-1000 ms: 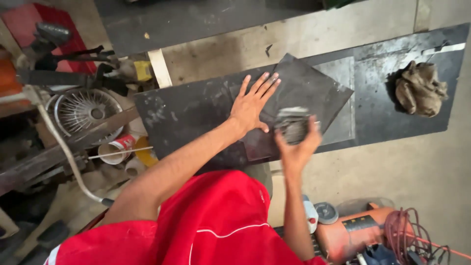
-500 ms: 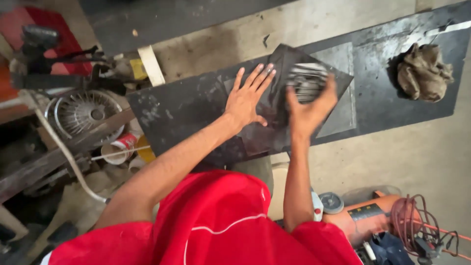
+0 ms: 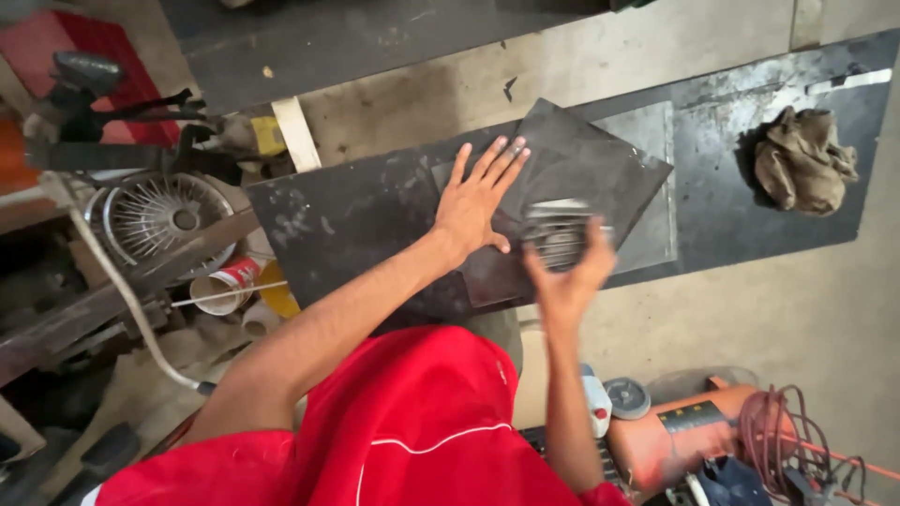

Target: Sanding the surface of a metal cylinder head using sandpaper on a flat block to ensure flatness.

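Observation:
My left hand (image 3: 480, 201) lies flat with its fingers spread on a dark square metal plate (image 3: 600, 159). This plate rests tilted on a long black sheet (image 3: 356, 220) on the concrete floor. My right hand (image 3: 572, 272) is blurred by motion and grips a grey ridged pad (image 3: 555, 230), like a wire brush, pressed on the plate's near part. The pad's lower side is hidden by my fingers.
A crumpled brown rag (image 3: 804, 161) lies on the sheet at the right. An orange machine (image 3: 675, 436) with a coiled red cable (image 3: 778, 431) sits at the bottom right. A round wire fan guard (image 3: 159, 217), a paper cup (image 3: 223, 286) and scrap wood clutter the left.
My right hand with the pad went up the plate to its far part, then came back down toward me. My left hand stays flat on the plate.

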